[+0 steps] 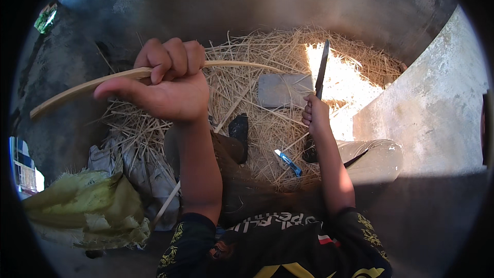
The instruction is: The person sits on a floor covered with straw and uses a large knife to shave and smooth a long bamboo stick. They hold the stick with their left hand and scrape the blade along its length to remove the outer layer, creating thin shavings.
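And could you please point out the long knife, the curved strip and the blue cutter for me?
Long knife point(322, 67): head view, on the middle of its blade.
Curved strip point(126, 74): head view, on its broad left section.
Blue cutter point(290, 164): head view, on its blue handle.

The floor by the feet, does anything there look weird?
Yes: the blue utility knife lies loose among pale strips between the feet. It seems odd there because someone might step on it.
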`<state>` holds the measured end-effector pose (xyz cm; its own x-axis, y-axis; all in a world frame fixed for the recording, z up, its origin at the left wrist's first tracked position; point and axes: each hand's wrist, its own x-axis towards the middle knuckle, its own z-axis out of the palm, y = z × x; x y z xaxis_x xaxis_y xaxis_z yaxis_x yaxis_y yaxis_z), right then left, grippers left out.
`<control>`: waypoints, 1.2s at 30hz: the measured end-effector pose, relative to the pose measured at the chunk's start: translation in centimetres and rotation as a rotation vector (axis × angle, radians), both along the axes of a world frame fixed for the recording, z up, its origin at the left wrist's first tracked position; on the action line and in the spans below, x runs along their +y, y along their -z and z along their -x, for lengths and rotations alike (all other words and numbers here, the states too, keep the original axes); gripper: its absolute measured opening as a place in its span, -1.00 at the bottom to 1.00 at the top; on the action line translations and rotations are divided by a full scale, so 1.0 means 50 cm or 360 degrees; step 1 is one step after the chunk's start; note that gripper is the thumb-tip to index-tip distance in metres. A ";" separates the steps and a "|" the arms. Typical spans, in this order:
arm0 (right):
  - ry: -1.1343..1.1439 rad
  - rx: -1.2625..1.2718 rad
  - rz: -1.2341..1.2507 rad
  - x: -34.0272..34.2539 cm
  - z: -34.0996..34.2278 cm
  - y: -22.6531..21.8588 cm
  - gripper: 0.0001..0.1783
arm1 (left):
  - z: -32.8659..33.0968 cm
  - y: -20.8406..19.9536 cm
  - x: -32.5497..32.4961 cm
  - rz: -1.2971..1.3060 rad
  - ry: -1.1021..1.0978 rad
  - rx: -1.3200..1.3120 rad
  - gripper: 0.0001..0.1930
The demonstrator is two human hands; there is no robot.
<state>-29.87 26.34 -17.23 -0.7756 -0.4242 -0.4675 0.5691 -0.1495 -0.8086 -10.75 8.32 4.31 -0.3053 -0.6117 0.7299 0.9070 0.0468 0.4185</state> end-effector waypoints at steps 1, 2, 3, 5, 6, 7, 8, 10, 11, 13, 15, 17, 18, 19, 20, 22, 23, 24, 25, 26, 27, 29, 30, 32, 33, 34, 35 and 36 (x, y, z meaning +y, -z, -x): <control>0.0047 0.0017 0.0011 0.012 0.002 -0.037 -0.63 | -0.032 -0.026 0.017 0.0038 0.0096 0.0067 -0.23; 0.0091 0.0028 0.0109 0.015 -0.002 -0.066 -0.63 | -0.070 -0.054 0.036 0.0088 0.0177 0.0125 -0.23; 0.0154 0.0048 0.0200 0.025 0.000 -0.091 -0.63 | -0.096 -0.067 0.049 0.0113 0.0180 0.0133 -0.23; 0.0199 0.0149 0.0407 0.056 0.007 -0.146 -0.62 | -0.125 -0.077 0.070 0.0151 0.0198 0.0156 -0.24; 0.0197 0.0226 0.0445 0.074 0.007 -0.169 -0.61 | -0.130 -0.075 0.082 0.0162 0.0204 0.0164 -0.25; 0.0172 0.0289 0.0500 0.092 0.010 -0.188 -0.61 | -0.134 -0.076 0.095 0.0176 0.0208 0.0177 -0.26; 0.0174 0.0343 0.0528 0.102 0.005 -0.206 -0.61 | -0.142 -0.080 0.106 0.0196 0.0199 0.0182 -0.27; 0.0161 0.0427 0.0589 0.124 -0.005 -0.242 -0.62 | -0.169 -0.092 0.127 0.0266 0.0219 0.0265 -0.30; 0.0172 0.0422 0.0630 0.136 -0.008 -0.254 -0.62 | -0.178 -0.096 0.134 0.0296 0.0247 0.0310 -0.31; 0.0241 0.0493 0.0600 0.154 -0.020 -0.275 -0.62 | -0.201 -0.101 0.150 0.0331 0.0219 0.0381 -0.34; 0.0317 0.0518 0.0564 0.158 -0.021 -0.283 -0.61 | -0.200 -0.104 0.168 0.0329 0.0205 0.0388 -0.34; 0.0314 0.0535 0.0520 0.153 -0.035 -0.293 -0.61 | -0.179 -0.099 0.179 0.0332 0.0278 0.0110 -0.31; 0.0287 0.0548 0.0487 0.150 -0.044 -0.298 -0.60 | -0.151 -0.093 0.182 0.0291 0.0358 -0.0010 -0.29; 0.0305 0.0598 0.0429 0.162 -0.042 -0.305 -0.59 | -0.100 -0.073 0.175 0.0235 0.0491 -0.0095 -0.28; 0.0318 0.0633 0.0340 0.163 -0.055 -0.325 -0.59 | -0.060 -0.052 0.159 0.0236 0.0498 -0.0106 -0.26; 0.0336 0.0712 0.0341 0.174 -0.062 -0.326 -0.61 | -0.011 -0.036 0.126 0.0158 0.0463 -0.0101 -0.24; 0.0424 0.0819 0.0374 0.167 -0.074 -0.312 -0.61 | -0.002 -0.042 0.114 0.0085 0.0411 -0.0086 -0.24; 0.0511 0.0925 0.0407 0.146 -0.097 -0.290 -0.61 | 0.002 -0.043 0.108 0.0012 0.0358 -0.0071 -0.23; 0.0605 0.1039 0.0436 0.130 -0.119 -0.259 -0.61 | 0.008 -0.043 0.107 0.0022 0.0368 -0.0060 -0.23; 0.0395 0.0987 0.0700 0.124 -0.141 -0.158 -0.64 | 0.013 -0.045 0.110 0.0038 0.0377 -0.0041 -0.23; 0.0323 0.0626 0.0400 0.119 -0.176 -0.061 -0.67 | 0.018 -0.043 0.114 0.0047 0.0389 -0.0026 -0.23; -0.0164 0.0149 -0.0402 0.143 -0.177 0.081 -0.68 | 0.030 -0.027 0.127 0.0077 0.0327 -0.0138 -0.23; -0.0263 0.0076 -0.0561 0.144 -0.174 0.102 -0.68 | 0.027 -0.028 0.129 0.0106 0.0267 -0.0199 -0.23; -0.0201 0.0447 -0.0650 0.137 -0.140 0.057 -0.69 | 0.001 -0.032 0.108 0.0128 0.0473 -0.0087 -0.23; -0.0165 0.0630 -0.0692 0.133 -0.127 0.023 -0.69 | -0.009 -0.033 0.099 0.0139 0.0579 -0.0034 -0.22; -0.0093 0.0815 -0.0739 0.132 -0.129 -0.038 -0.69 | -0.009 -0.027 0.102 0.0109 0.0534 -0.0088 -0.22; 0.0051 0.0781 -0.0652 0.131 -0.146 -0.110 -0.62 | -0.008 -0.023 0.098 0.0128 0.0525 -0.0093 -0.23; 0.0134 0.0903 -0.0416 0.140 -0.155 -0.146 -0.63 | -0.012 -0.026 0.098 0.0152 0.0517 -0.0100 -0.23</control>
